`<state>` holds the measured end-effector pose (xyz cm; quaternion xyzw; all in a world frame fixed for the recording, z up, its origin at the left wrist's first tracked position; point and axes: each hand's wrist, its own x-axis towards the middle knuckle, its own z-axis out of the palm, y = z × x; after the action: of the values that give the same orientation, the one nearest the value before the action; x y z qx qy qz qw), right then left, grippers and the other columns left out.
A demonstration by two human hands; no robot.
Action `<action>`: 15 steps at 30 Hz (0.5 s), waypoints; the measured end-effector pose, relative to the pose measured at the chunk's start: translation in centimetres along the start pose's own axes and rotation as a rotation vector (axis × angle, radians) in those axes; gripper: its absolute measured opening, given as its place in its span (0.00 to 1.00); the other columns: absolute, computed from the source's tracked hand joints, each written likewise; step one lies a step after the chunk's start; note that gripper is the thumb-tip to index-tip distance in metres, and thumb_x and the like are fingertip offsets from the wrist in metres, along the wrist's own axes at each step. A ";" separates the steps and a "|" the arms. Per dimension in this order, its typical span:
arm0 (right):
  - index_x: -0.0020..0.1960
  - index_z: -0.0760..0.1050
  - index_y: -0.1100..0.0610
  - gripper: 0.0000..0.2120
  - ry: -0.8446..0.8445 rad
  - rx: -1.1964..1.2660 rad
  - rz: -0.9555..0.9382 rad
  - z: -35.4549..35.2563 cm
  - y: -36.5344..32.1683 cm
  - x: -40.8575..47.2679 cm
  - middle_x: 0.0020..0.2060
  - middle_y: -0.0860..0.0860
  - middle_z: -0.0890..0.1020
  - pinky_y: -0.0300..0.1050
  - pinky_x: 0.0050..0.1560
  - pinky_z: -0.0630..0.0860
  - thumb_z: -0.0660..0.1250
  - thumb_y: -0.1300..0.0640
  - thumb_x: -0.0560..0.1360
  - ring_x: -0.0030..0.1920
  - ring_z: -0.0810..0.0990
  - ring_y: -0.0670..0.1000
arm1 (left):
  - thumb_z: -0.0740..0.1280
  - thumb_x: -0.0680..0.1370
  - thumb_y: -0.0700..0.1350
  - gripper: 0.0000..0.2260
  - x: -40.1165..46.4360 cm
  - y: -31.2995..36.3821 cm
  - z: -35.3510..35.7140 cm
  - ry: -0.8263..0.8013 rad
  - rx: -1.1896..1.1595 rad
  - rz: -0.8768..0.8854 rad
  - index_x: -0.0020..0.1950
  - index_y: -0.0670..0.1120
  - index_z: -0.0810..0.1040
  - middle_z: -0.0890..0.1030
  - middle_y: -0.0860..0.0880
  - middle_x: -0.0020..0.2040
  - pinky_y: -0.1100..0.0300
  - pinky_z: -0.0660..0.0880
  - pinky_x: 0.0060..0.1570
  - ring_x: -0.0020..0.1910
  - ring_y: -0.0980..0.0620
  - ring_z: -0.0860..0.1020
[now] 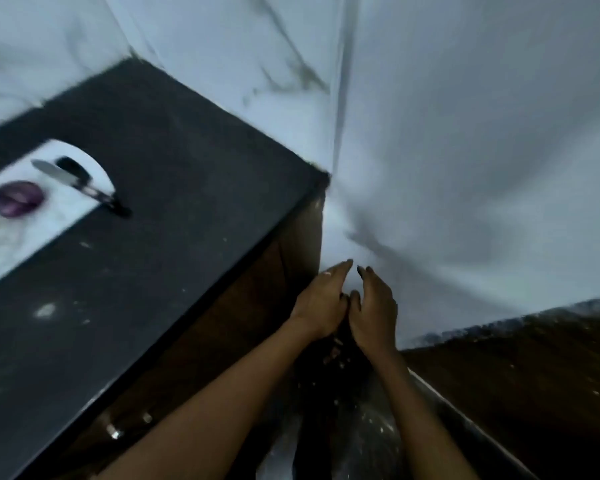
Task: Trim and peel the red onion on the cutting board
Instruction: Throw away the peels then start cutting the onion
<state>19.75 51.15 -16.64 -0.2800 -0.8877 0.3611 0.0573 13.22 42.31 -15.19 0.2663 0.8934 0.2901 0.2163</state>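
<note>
The red onion lies on the white cutting board at the far left, on the dark counter. A black-handled knife rests on the board just right of the onion, its handle hanging over the board's edge. Both my hands are off the counter, down past its right end. My left hand and my right hand are held side by side with fingers straight and palms facing each other. Small brownish scraps fall beneath them. The whole view is blurred.
The black counter runs from the left to a corner by the white marbled wall. Under my hands there is a shiny grey container, too blurred to name. Dark brown floor lies to the right.
</note>
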 end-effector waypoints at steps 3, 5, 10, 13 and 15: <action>0.70 0.68 0.58 0.22 -0.002 -0.002 -0.085 -1.8 -3.3 -0.6 0.68 0.56 0.72 0.51 0.68 0.64 0.61 0.64 0.76 0.68 0.69 0.56 | 0.63 0.80 0.44 0.26 -2.5 1.2 -3.9 0.057 0.002 0.057 0.75 0.57 0.57 0.68 0.46 0.72 0.53 0.66 0.67 0.70 0.47 0.68; 0.67 0.70 0.59 0.20 -0.014 0.024 -0.150 -2.5 -6.2 -1.1 0.66 0.56 0.74 0.53 0.66 0.66 0.61 0.64 0.76 0.66 0.71 0.57 | 0.63 0.80 0.44 0.26 -4.7 1.4 -7.1 0.141 -0.010 0.084 0.70 0.65 0.55 0.69 0.47 0.72 0.53 0.66 0.66 0.69 0.47 0.69; 0.64 0.73 0.59 0.17 -0.075 0.105 -0.339 -1.5 -13.9 -2.8 0.62 0.55 0.77 0.54 0.63 0.70 0.60 0.61 0.76 0.62 0.75 0.57 | 0.63 0.80 0.47 0.24 -9.7 -1.3 -13.5 0.345 -0.018 0.026 0.73 0.60 0.58 0.67 0.48 0.73 0.57 0.63 0.68 0.70 0.49 0.67; 0.65 0.72 0.58 0.18 -0.124 0.098 -0.452 0.1 -18.3 -3.7 0.64 0.54 0.75 0.52 0.66 0.68 0.61 0.60 0.75 0.65 0.72 0.55 | 0.65 0.79 0.47 0.27 -12.3 -4.1 -16.8 0.435 -0.036 -0.049 0.76 0.51 0.59 0.66 0.49 0.74 0.60 0.61 0.69 0.72 0.50 0.66; 0.67 0.71 0.57 0.20 -0.160 0.079 -0.508 1.3 -21.0 -4.0 0.67 0.53 0.73 0.51 0.67 0.65 0.63 0.62 0.76 0.67 0.70 0.53 | 0.66 0.78 0.47 0.28 -13.5 -6.0 -18.8 0.483 -0.030 -0.105 0.76 0.50 0.59 0.66 0.48 0.74 0.59 0.61 0.70 0.72 0.49 0.65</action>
<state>13.17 35.98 -3.06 -0.0165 -0.9164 0.3905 0.0866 11.22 22.45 -1.99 0.1391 0.9273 0.3471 0.0152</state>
